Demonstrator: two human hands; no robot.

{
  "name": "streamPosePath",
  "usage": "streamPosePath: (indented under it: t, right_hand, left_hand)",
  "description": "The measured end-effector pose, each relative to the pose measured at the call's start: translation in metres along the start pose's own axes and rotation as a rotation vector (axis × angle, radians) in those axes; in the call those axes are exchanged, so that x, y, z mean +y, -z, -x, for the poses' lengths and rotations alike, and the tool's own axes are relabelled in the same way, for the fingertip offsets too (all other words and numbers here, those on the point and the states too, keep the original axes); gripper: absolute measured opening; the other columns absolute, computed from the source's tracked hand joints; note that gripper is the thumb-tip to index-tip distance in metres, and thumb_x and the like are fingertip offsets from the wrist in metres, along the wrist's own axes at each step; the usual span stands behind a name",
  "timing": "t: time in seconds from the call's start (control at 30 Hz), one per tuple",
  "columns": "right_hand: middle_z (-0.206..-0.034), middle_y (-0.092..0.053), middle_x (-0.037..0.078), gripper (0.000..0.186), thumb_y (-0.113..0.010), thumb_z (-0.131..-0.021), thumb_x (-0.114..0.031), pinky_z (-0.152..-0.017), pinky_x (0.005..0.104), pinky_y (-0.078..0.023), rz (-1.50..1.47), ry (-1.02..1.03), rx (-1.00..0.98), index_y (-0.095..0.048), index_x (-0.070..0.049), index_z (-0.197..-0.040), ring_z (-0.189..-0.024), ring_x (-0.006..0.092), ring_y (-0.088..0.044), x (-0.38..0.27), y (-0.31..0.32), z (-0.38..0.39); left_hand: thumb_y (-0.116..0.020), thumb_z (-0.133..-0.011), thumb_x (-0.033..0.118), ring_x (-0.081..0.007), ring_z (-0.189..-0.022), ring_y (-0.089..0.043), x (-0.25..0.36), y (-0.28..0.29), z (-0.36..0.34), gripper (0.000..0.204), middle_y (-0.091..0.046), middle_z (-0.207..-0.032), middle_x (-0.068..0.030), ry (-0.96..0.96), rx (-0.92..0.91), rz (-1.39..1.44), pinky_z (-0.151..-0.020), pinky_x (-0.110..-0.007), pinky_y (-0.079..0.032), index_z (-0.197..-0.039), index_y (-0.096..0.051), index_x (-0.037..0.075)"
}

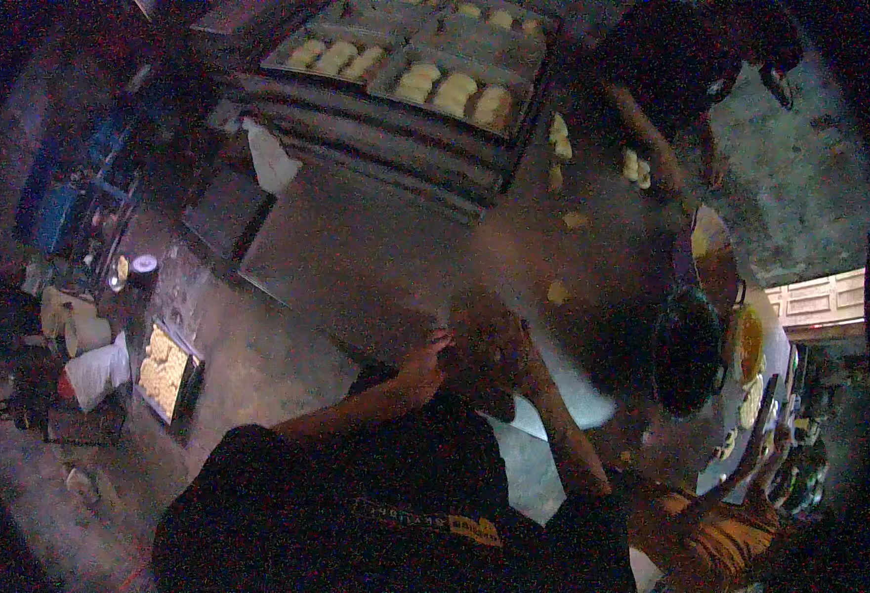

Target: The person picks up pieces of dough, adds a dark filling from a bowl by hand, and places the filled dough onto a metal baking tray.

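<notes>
Near the middle of the view, at the close edge of a dark worktable point(375, 257), are both my hands. My left hand point(423, 374) is closed, its fingers bunched and curled at the table edge; whatever is in them, if anything, is too dark to make out. To its right, my right hand point(502, 341) reaches over the tabletop, its fingers lost in shadow and blur. A small pale dough piece point(558, 292) lies beyond it to the right, with another dough piece point(574, 219) farther off. Twisted dough point(560, 138) lies at the far right part of the table.
Stacked trays point(385, 104) with shaped loaves stand at the far side. A co-worker's arm point(652, 133) reaches in beside more twisted dough point(637, 168). At right are a dark basin point(687, 351) and another person in orange point(726, 534). A tray of small pale pieces point(193, 381) sits left.
</notes>
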State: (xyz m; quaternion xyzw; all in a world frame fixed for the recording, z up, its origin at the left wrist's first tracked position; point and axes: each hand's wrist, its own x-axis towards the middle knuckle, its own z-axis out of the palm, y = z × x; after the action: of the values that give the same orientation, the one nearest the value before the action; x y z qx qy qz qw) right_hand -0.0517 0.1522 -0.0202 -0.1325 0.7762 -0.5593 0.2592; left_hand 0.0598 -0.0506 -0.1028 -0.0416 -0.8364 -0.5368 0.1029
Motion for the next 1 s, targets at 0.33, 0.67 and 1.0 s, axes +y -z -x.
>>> streamPosePath:
  t: [0.33,0.67,1.0]
  right_hand:
    - [-0.121,-0.066,0.015,0.04,-0.068,-0.087,-0.014,-0.095,0.041,-0.052,0.01,0.032,-0.078,-0.064,-0.008,-0.126,-0.112,0.0311,-0.064,-0.101,-0.027,-0.031]
    - [-0.122,-0.066,0.015,0.04,-0.07,-0.086,-0.012,-0.095,0.0411,-0.053,0.264,0.466,0.171,-0.065,-0.008,-0.125,-0.113,0.0311,-0.064,-0.315,0.015,-0.195]
    - [-0.122,-0.066,0.015,0.041,-0.072,-0.084,-0.01,-0.095,0.0411,-0.053,0.691,0.347,0.45,-0.065,-0.008,-0.124,-0.113,0.031,-0.064,-0.372,0.022,-0.441]
  left_hand:
    - [-0.061,-0.097,0.017,-0.0319,-0.119,-0.057,-0.027,0.103,-0.024,0.04,-0.058,-0.128,-0.0118,0.24,0.008,-0.231,-0.106,-0.043,-0.046,-0.136,-0.051,0.012]
    - [-0.05,-0.103,0.031,-0.0296,-0.125,-0.053,-0.061,0.157,-0.032,0.037,-0.057,-0.134,-0.0098,0.514,0.328,1.449,-0.109,-0.045,-0.041,-0.13,-0.056,0.007]
    - [-0.052,-0.101,0.027,-0.0313,-0.125,-0.055,-0.078,0.184,0.006,0.033,-0.057,-0.137,-0.0111,0.427,0.615,1.532,-0.103,-0.047,-0.046,-0.127,-0.058,0.008]
